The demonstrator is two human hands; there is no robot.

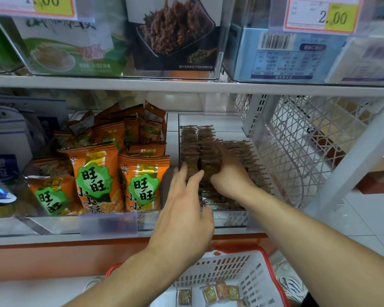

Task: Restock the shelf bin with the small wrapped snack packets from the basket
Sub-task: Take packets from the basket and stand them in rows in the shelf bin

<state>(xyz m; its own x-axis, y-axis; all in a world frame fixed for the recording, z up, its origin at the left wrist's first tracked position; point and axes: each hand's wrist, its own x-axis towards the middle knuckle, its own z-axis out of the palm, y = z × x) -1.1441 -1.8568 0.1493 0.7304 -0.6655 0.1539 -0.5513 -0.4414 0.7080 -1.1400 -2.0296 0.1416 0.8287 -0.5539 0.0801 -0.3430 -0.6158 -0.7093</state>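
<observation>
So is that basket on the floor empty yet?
Not empty: a few small wrapped packets lie on the bottom of the basket.

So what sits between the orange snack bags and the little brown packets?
In the head view, only the clear bin walls and a strip of white shelf separate the orange bags from the packets. Nearer the front, the left hand reaches across that gap.

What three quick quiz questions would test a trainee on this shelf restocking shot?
1. True or false: the basket is empty.
2. Which hand is deeper in the clear bin: A left, B right?
3. Fill in: the bags left of the bin are mostly ___ coloured.

Key: 1 false, a few snack packets lie in it. 2 B, the right hand; the left hand is at the front. 3 orange, the orange bags.
</observation>
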